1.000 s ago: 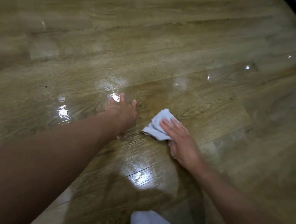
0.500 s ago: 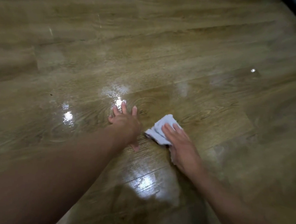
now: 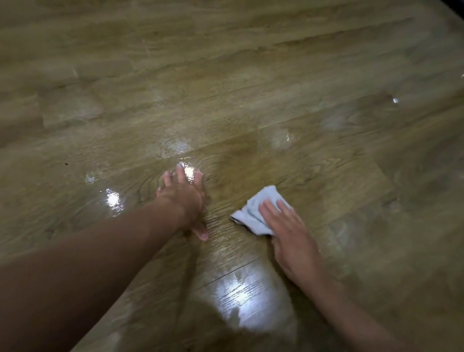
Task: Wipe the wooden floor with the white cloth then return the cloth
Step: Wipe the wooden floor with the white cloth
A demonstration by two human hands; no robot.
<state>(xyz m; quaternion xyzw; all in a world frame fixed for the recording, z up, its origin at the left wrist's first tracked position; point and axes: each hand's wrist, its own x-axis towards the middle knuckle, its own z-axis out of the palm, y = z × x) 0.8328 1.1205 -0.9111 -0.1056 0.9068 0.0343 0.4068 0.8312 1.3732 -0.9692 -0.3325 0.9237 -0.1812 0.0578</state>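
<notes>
White cloth (image 3: 255, 213): folded, flat on wooden floor (image 3: 264, 79), pressed under straight fingers of right hand (image 3: 292, 241). Likely light, soft, limp, possibly damp; best pinched at free far corner. Long axis seemingly diagonal, near-left to far-right; part hidden. Left hand (image 3: 184, 199) spread flat on floor nearby, clear of cloth.

No readable text, labels, brands, numbers or signs anywhere in view.
</notes>
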